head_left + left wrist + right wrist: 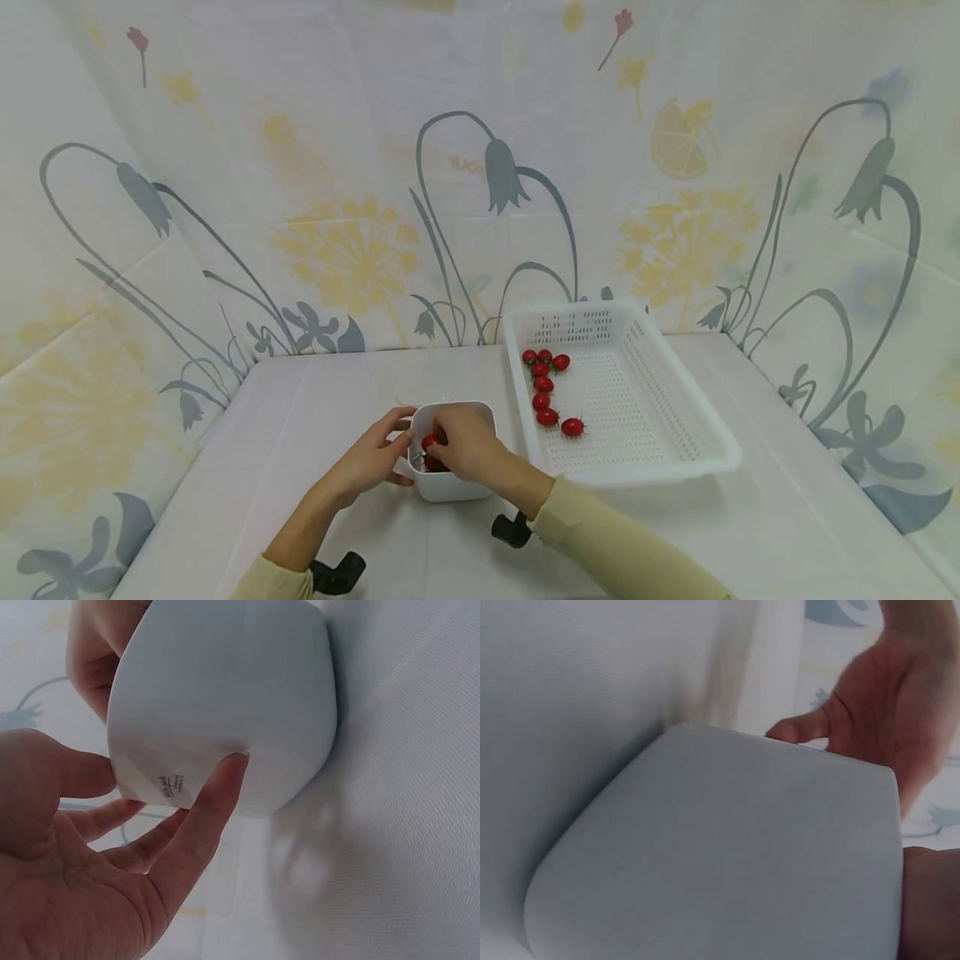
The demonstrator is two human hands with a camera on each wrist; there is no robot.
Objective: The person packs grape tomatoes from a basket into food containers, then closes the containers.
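White and square, the small container stands on the table just left of the perforated basket, the left hand steadying its left wall with straight fingers while the right hand reaches inside, pinching a cherry tomato.

A white table bears a white cup and basket.
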